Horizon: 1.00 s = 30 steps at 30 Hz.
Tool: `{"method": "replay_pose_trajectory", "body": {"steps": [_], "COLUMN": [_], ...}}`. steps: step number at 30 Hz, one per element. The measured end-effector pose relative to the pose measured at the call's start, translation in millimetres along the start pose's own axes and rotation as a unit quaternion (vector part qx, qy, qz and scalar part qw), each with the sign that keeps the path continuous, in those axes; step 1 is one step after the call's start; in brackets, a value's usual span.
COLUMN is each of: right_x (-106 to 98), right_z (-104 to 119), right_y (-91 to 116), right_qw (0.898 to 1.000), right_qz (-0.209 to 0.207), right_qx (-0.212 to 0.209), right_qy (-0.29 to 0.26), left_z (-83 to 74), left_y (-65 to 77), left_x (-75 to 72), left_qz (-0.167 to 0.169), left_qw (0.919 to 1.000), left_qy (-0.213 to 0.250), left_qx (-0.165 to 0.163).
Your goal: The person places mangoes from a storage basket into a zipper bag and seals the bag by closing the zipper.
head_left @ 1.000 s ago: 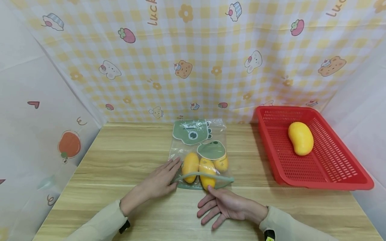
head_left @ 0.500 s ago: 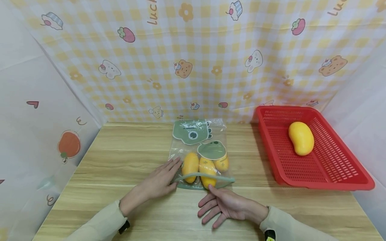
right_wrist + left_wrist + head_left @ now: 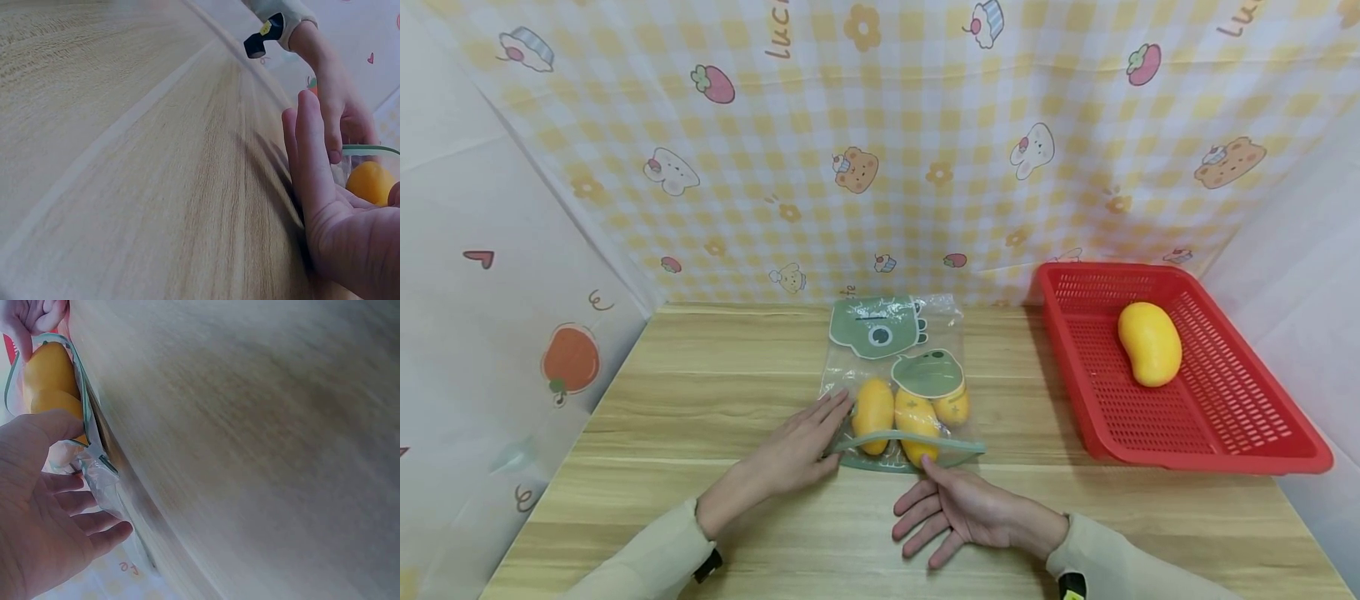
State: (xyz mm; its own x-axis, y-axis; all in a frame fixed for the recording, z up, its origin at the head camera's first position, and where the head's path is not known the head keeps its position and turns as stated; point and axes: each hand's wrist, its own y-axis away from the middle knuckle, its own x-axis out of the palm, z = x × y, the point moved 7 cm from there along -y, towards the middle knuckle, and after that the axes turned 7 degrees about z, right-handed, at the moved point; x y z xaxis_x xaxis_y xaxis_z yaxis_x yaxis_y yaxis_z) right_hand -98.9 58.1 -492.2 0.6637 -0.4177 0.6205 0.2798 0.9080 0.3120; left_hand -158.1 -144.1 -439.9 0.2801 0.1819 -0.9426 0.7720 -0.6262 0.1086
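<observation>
Bag of clear plastic with a green animal print (image 3: pixel 917 373) lies on the counter (image 3: pixel 715 358), its mouth toward me, within easy reach of both hands; inside, the middle mango (image 3: pixel 916 417) sits between the left mango (image 3: pixel 873 412) and the third mango (image 3: pixel 953 406), its near end at the gaping mouth, below the raised green zip strip (image 3: pixel 955 445); my right hand (image 3: pixel 958 508) is spread wide, gripping nothing, its thumb touching that near end, I think to keep the fruit from sliding out; my left hand (image 3: pixel 801 446) lies along the bag's left edge, fingers extended, probably to steady the thin plastic; well apart on my right, the red basket (image 3: pixel 1210 462) carries a lone mango (image 3: pixel 1150 343), its place seemingly chosen to leave my arms room; behind everything hangs a checked cloth (image 3: pixel 940 225).
</observation>
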Motion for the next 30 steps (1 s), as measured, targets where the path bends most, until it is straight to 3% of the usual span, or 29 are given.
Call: {"method": "replay_pose_trajectory", "body": {"steps": [15,21,26,30], "right_x": [-1,-1,-3,-4], "right_z": [2,3,4,4], "right_y": [2,4,7,9], "right_qw": [1.000,1.000,1.000,1.000], "right_qz": [0.006,0.004,0.001,0.000], "right_qx": [0.007,0.008,0.010,0.009], "right_qy": [-0.010,-0.005,-0.001,-0.001], "left_z": [-0.8,4.3,10.5,12.6], "left_y": [1.6,6.4,12.0,14.8], "left_x": [-4.5,-4.8,-4.6,-6.7], "left_qz": [-0.024,-0.036,-0.033,-0.033], "left_qw": [0.9994,0.9962,0.9885,0.9857], "left_qy": [0.023,0.079,0.147,0.165], "left_qx": [0.011,0.010,-0.007,-0.018]}}
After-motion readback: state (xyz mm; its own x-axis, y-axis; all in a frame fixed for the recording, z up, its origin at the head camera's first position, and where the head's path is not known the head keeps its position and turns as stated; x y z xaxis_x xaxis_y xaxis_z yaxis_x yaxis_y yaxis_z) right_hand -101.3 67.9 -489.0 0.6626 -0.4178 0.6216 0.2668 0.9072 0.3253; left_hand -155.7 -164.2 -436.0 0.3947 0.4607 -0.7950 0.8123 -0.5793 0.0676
